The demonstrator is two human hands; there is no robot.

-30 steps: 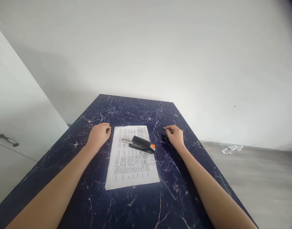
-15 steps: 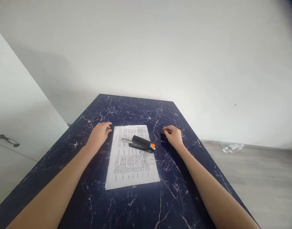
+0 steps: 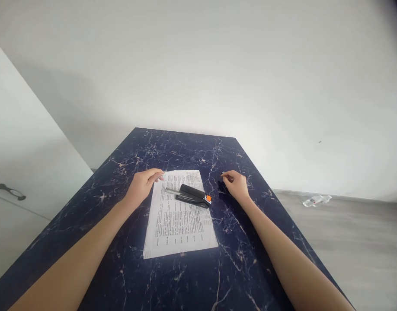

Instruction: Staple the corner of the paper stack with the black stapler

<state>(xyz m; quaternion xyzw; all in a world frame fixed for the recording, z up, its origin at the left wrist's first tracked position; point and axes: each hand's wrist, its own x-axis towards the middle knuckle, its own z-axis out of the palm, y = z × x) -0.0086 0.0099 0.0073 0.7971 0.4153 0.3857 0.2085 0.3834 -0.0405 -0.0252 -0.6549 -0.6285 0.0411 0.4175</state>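
Note:
Printed sheets of paper [image 3: 179,239] lie on a dark blue, marble-patterned table. On top of them rests a black stapler [image 3: 195,195] with an orange part at its right end and a metal strip sticking out to the left. My left hand [image 3: 145,183] is at the papers' far left corner, its outstretched fingertips over the edge; I see nothing held in it. To the right of the sheets, my right hand [image 3: 237,185] is closed in a pinch just above the table. Something tiny shows at its fingertips, too small to name.
The table [image 3: 185,149] has its far edge close to a pale wall [image 3: 198,65]. At left stands a white cabinet with a dark handle [image 3: 10,191]. A clear plastic item [image 3: 317,201] lies on the grey floor to the right.
My left hand has moved right, from beside the papers to over their far left corner. My right hand and the stapler have stayed in place.

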